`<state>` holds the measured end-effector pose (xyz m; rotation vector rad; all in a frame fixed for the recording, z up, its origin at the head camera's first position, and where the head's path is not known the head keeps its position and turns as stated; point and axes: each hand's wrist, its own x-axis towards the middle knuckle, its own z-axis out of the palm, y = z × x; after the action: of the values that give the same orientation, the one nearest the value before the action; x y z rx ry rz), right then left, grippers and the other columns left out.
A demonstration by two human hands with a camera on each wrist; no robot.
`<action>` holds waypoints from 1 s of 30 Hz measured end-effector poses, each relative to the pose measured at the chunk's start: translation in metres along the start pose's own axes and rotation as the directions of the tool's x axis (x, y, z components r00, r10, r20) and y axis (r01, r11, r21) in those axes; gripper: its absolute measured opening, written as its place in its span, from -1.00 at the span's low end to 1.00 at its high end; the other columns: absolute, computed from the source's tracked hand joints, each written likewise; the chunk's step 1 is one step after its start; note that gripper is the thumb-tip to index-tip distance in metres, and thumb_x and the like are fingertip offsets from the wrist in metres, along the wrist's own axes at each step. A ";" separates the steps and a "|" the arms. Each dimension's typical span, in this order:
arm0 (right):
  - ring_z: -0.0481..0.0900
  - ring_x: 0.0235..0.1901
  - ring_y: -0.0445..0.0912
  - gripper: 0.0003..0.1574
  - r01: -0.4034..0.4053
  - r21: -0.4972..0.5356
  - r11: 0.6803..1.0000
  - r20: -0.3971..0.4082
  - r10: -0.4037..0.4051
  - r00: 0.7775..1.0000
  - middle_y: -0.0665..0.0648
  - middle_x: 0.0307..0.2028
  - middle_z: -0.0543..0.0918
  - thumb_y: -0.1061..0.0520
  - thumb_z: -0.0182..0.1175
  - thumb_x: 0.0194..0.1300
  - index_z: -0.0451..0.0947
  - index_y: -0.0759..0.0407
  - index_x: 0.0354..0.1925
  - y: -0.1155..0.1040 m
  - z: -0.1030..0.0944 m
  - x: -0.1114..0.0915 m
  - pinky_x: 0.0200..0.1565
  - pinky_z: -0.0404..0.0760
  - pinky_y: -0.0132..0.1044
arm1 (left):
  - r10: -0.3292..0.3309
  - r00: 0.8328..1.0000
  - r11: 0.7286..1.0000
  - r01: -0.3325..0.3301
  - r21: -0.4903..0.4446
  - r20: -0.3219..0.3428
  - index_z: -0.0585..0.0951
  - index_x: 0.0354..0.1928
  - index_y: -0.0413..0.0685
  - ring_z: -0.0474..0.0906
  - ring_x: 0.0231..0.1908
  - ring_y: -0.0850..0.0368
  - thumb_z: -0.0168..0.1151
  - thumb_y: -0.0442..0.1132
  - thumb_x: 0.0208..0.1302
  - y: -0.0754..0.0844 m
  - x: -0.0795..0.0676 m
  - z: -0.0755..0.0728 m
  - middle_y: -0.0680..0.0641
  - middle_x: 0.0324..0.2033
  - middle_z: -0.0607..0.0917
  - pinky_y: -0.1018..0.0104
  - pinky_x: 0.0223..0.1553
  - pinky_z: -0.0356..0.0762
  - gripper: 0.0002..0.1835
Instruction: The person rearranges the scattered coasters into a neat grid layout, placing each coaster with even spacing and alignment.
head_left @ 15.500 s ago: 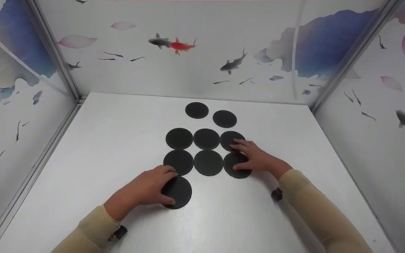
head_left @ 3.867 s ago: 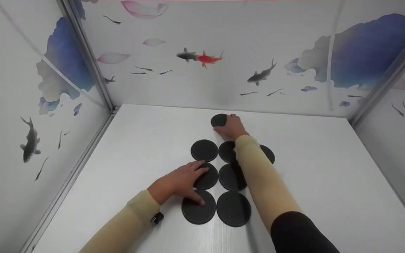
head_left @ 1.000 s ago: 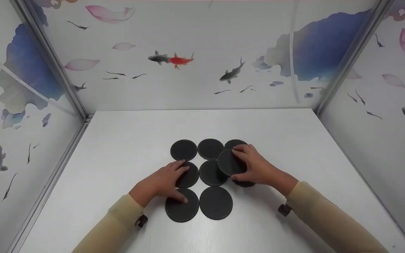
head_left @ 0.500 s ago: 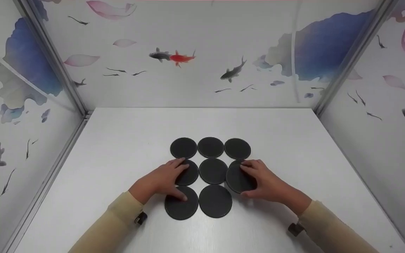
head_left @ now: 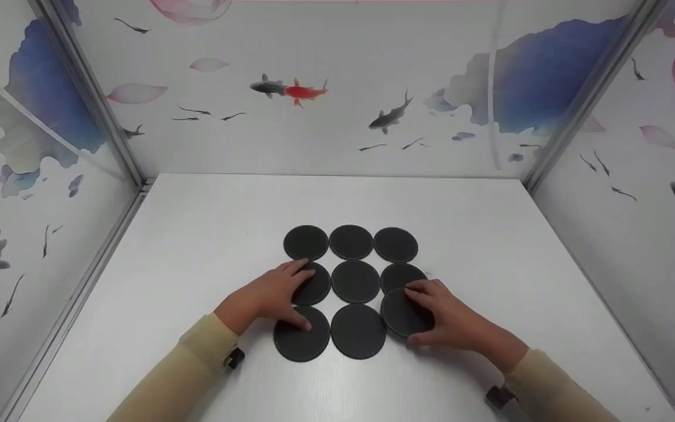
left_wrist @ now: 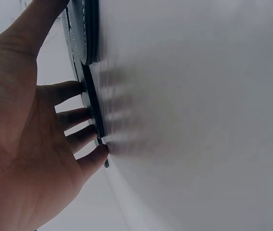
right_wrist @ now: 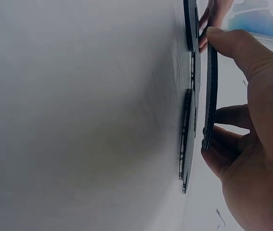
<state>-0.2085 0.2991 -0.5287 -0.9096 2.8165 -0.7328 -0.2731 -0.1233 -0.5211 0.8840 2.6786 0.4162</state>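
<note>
Black round coasters with stitched edges lie in rows on the white table. My right hand (head_left: 460, 319) pinches one coaster (head_left: 403, 313) by its edge, thumb at the near side and fingers at the far side. In the right wrist view this held coaster (right_wrist: 210, 91) is raised off the table. From above it overlaps the middle-row right coaster (head_left: 402, 274) and sits right by the front middle coaster (head_left: 358, 331). My left hand (head_left: 258, 302) rests on the left column, fingertips on the middle-row coaster (head_left: 317, 287) and thumb on the front coaster (head_left: 301, 346).
Three coasters form the back row, with a middle one (head_left: 351, 241) between two others. A centre coaster (head_left: 355, 281) touches its neighbours. Printed walls enclose the table (head_left: 197, 234) at the back (head_left: 314, 140) and both sides.
The two loose back coasters have left their old places, and rows have formed. In the last second my right hand carried its coaster toward me, uncovering the right column. My left hand stayed put.
</note>
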 end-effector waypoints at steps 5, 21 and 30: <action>0.37 0.45 0.11 0.20 0.021 -0.015 1.000 0.001 -0.021 1.000 0.22 0.50 0.43 -0.19 0.69 0.20 0.44 0.35 0.57 0.000 0.002 -0.003 0.40 0.55 0.16 | -0.004 1.000 1.000 0.004 -0.007 -0.001 0.27 0.74 -0.01 0.03 0.72 -0.19 0.67 0.44 0.06 0.000 -0.002 -0.001 -0.16 0.75 0.11 -0.18 0.63 0.21 0.33; 0.37 0.45 0.05 0.27 -0.010 -0.033 0.999 0.048 0.011 0.999 0.16 0.51 0.41 -0.32 0.68 0.17 0.45 0.32 0.57 -0.003 0.005 -0.014 0.41 0.55 0.15 | 0.011 1.000 1.000 -0.011 0.002 -0.001 0.26 0.75 -0.02 0.01 0.73 -0.19 0.64 0.48 0.06 -0.003 0.001 0.003 -0.16 0.76 0.07 -0.16 0.63 0.20 0.35; 0.36 0.48 0.06 0.27 -0.032 -0.048 0.998 0.057 0.035 0.998 0.15 0.53 0.40 -0.34 0.67 0.19 0.44 0.28 0.59 -0.003 0.007 -0.020 0.41 0.55 0.16 | -0.001 1.000 1.000 0.000 0.013 0.008 0.24 0.76 0.01 0.00 0.73 -0.18 0.63 0.48 0.07 -0.003 0.002 0.002 -0.15 0.77 0.06 -0.17 0.63 0.20 0.34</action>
<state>-0.1885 0.3057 -0.5341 -0.8731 2.8016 -0.6285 -0.2755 -0.1243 -0.5246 0.8867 2.6770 0.3950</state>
